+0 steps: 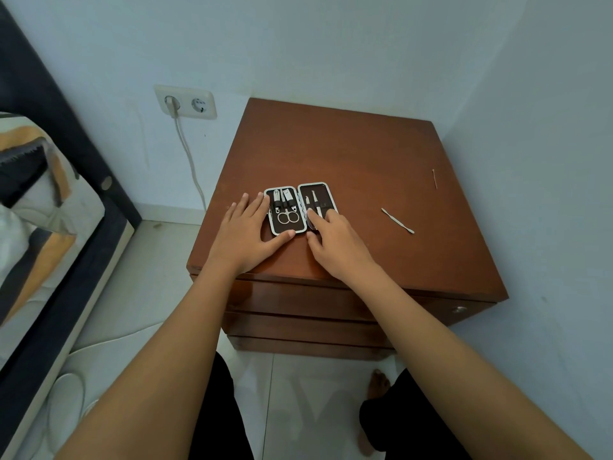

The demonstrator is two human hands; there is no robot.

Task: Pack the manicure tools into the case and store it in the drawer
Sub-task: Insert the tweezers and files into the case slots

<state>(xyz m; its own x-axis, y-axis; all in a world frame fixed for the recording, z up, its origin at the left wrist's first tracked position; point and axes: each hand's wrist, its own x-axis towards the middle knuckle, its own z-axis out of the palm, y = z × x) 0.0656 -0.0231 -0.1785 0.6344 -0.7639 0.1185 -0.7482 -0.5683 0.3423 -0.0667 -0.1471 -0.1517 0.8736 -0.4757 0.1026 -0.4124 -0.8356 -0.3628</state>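
A small manicure case (300, 207) lies open flat on the brown nightstand (365, 154). Its left half holds clippers and scissors (288, 216); its right half holds thin metal tools (315, 202). My left hand (247, 232) lies flat against the case's left edge, thumb at its near rim. My right hand (335, 242) rests on the right half, with the index finger pressing on the tools there. A loose metal cuticle pusher (397, 220) lies on the top to the right of the case. A thin stick (435, 178) lies farther right.
The nightstand stands in a corner with walls behind and to the right. Its drawers (298, 303) are closed, with a round knob (459, 309) at the right. A bed (49, 227) is at the left, and a wall socket with a plugged cable (185, 101) is behind.
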